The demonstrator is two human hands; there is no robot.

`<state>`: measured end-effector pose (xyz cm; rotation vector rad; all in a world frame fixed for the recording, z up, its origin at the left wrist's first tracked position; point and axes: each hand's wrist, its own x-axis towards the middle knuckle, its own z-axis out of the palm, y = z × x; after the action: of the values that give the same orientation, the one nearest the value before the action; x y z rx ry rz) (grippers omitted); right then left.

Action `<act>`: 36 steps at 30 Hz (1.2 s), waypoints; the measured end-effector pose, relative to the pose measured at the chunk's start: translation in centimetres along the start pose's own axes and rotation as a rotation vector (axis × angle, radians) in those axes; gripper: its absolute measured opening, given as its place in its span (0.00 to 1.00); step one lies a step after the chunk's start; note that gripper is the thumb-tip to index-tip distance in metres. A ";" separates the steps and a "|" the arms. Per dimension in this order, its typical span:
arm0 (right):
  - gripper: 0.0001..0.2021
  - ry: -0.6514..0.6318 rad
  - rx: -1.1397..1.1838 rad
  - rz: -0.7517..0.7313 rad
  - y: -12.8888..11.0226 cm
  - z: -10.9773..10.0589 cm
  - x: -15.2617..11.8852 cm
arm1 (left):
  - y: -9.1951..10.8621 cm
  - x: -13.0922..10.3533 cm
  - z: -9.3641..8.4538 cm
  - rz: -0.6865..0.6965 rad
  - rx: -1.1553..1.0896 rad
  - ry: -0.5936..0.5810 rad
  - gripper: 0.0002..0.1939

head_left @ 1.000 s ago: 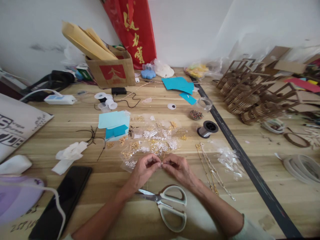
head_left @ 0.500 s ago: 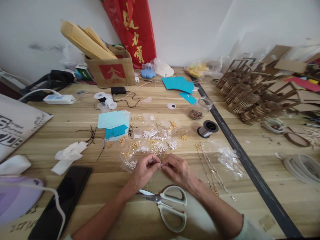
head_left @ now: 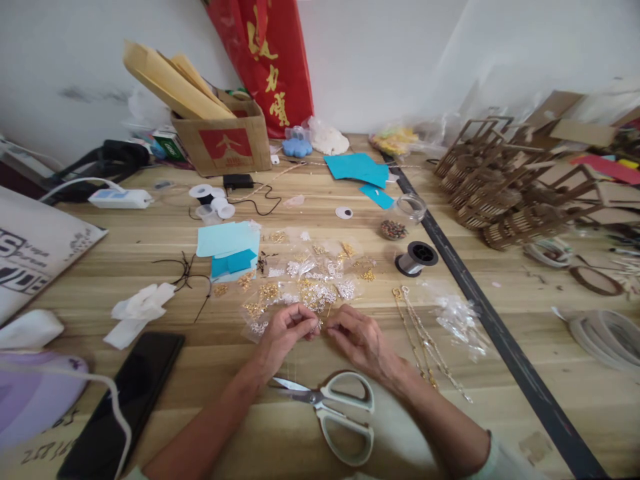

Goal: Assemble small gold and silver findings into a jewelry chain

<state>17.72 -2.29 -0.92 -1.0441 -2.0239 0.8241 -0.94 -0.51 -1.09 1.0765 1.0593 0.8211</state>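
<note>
My left hand (head_left: 291, 333) is closed in a pinch, with something tiny and silvery at its fingertips that I cannot identify. Just to the right, my right hand (head_left: 357, 337) is also pinched; whatever its fingers hold is too small to make out. Beyond both hands lie clear bags of small gold and silver beads and findings (head_left: 320, 293). Scissors (head_left: 345, 420) with pale handles rest slightly open on the table below my hands. Gold and silver chains (head_left: 423, 333) lie right of my right hand.
A spool of wire (head_left: 416, 259) and a jar of dark beads (head_left: 393, 229) stand at the right. Blue cards (head_left: 233, 263) lie left of the bags. A black phone (head_left: 123, 407) is by my left forearm. Several wooden basket-like frames (head_left: 520, 207) fill the far right.
My fingertips have moved slightly apart, opening a small gap between the two hands. The scissors, chains and bags have stayed in place.
</note>
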 end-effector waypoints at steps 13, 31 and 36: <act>0.08 -0.026 -0.171 -0.117 -0.7 0.2 -0.5 | -1.2 0.2 0.2 0.093 0.090 0.060 0.07; 0.10 -0.054 -0.336 -0.174 -0.3 0.4 -0.8 | -1.5 0.0 0.3 0.149 0.160 0.130 0.05; 0.10 -0.063 -0.384 -0.218 -0.4 0.5 -0.7 | -1.4 -0.1 0.5 0.165 0.171 0.137 0.03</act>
<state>17.44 -3.16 -1.10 -0.9827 -2.3577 0.3659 -0.46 -1.17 -2.29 1.2790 1.1831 0.9603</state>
